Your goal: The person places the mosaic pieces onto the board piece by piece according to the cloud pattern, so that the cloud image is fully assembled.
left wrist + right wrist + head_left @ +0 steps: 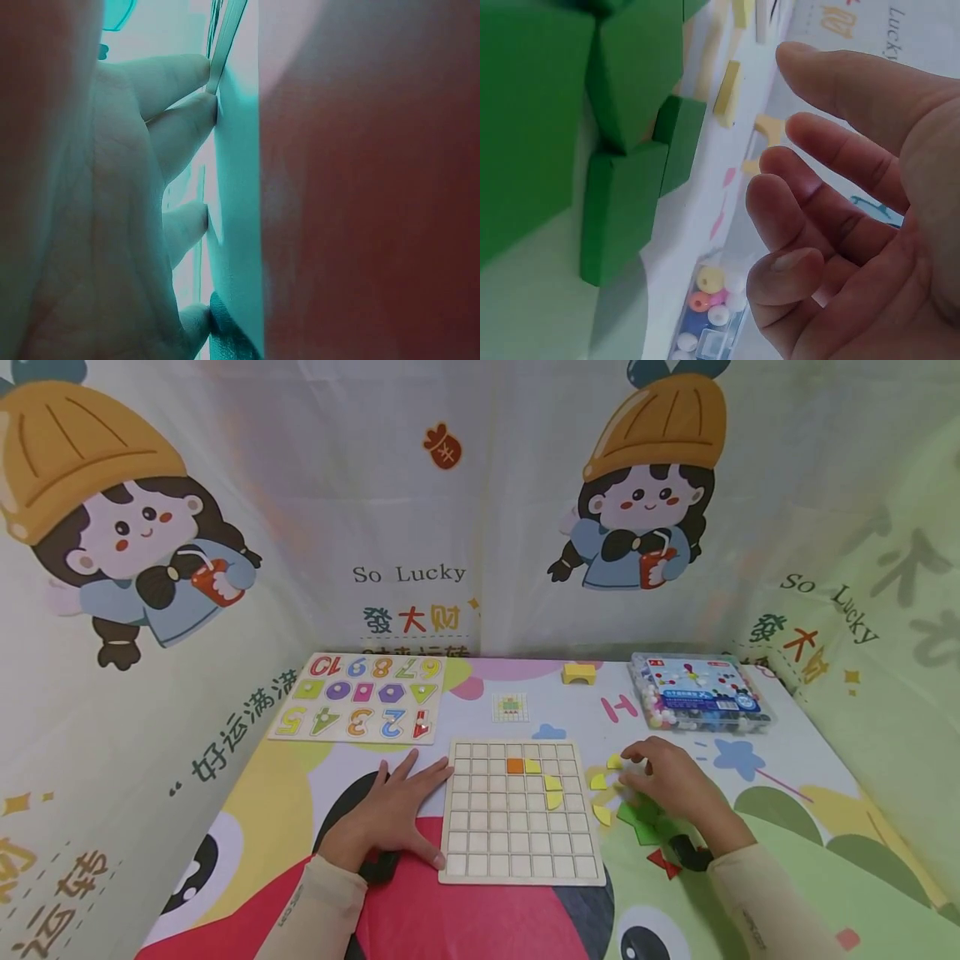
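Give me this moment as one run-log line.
left hand: fingers spread, at left edge of wooden grid board; right hand: nothing visibly held, near loose yellow quarter-circle tiles; board: orange square tile, three yellow tiles

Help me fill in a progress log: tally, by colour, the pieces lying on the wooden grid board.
On the wooden grid board:
Orange piece: 1
Yellow pieces: 3
Total: 4
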`<state>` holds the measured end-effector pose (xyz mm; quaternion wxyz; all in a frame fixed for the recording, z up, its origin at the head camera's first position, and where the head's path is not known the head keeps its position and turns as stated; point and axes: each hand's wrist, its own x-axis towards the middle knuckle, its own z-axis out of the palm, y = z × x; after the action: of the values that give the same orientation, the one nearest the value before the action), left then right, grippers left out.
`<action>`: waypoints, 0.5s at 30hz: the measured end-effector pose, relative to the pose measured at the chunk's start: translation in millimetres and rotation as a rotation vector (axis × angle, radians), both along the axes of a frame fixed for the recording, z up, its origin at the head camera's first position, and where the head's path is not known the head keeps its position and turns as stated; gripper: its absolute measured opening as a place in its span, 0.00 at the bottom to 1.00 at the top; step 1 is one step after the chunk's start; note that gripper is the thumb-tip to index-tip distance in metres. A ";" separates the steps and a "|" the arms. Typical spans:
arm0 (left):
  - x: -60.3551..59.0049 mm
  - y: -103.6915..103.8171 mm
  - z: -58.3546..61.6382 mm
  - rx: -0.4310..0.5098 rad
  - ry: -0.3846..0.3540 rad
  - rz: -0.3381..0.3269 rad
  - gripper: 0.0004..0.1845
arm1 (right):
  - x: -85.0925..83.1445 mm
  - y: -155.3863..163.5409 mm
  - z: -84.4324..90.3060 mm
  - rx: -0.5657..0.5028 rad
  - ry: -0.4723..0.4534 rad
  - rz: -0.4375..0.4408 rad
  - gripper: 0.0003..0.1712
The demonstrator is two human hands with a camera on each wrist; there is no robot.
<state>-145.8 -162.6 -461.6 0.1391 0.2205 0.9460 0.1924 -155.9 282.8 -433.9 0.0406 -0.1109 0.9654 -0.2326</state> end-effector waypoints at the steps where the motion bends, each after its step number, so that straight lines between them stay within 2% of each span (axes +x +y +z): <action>1: 0.0 0.0 -0.2 0.004 0.000 -0.002 0.70 | -2.3 0.6 -0.7 0.005 -0.004 0.003 0.19; 7: 0.2 -0.7 -0.7 0.010 0.007 -0.001 0.70 | -17.5 -2.2 -2.3 0.044 -0.024 0.024 0.17; 15: 0.2 -0.3 1.2 0.017 0.007 -0.008 0.70 | -28.5 -9.1 -2.3 0.062 -0.114 0.017 0.15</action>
<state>-145.6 -162.9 -460.4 0.1346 0.2260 0.9440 0.1993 -184.4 273.8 -436.3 0.1011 -0.1044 0.9672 -0.2084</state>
